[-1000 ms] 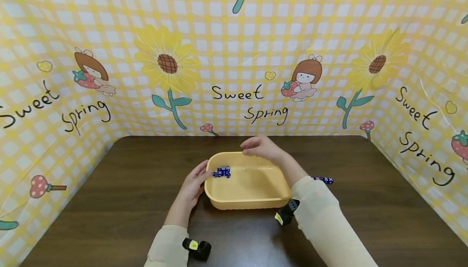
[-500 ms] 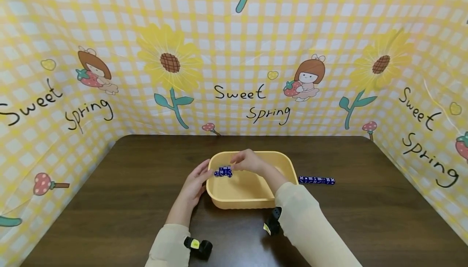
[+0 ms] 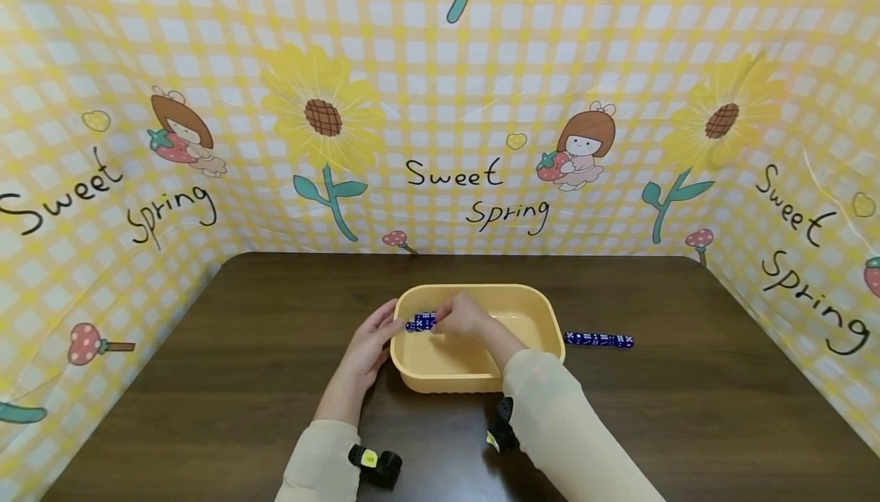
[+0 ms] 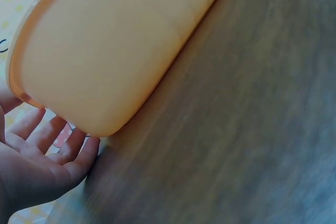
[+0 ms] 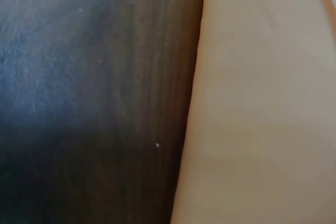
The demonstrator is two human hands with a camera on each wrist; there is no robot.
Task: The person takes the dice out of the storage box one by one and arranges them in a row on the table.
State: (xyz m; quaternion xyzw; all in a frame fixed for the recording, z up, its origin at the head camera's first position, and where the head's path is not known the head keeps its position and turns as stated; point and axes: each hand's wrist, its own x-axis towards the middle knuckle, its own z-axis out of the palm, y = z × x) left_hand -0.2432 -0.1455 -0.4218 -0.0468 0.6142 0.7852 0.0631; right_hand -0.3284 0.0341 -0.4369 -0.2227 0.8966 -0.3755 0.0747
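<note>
A yellow plastic tub (image 3: 454,384) stands on the dark wooden table. My left hand (image 3: 366,341) grips its left end, thumb at the rim and fingers along the outside wall; the left wrist view shows these fingers (image 4: 73,153) bent against the tub (image 4: 105,61). Several blue dice with white pips (image 3: 421,322) lie clustered inside at the left. Over the right side of that cluster is my right hand (image 3: 464,317), its curled fingertips down at the dice. Whether it pinches a die I cannot tell. The right wrist view holds only the tub's outer wall (image 5: 257,108) and the table.
Just right of the tub, a straight row of several blue dice (image 3: 598,340) lies on the table (image 3: 687,410). A yellow checked cloth (image 3: 440,89) with printed flowers and lettering hangs around the back and sides.
My right hand has moved left and down from above the tub's back rim to the dice inside. The row of dice at the right has come into full view. My left hand stays put.
</note>
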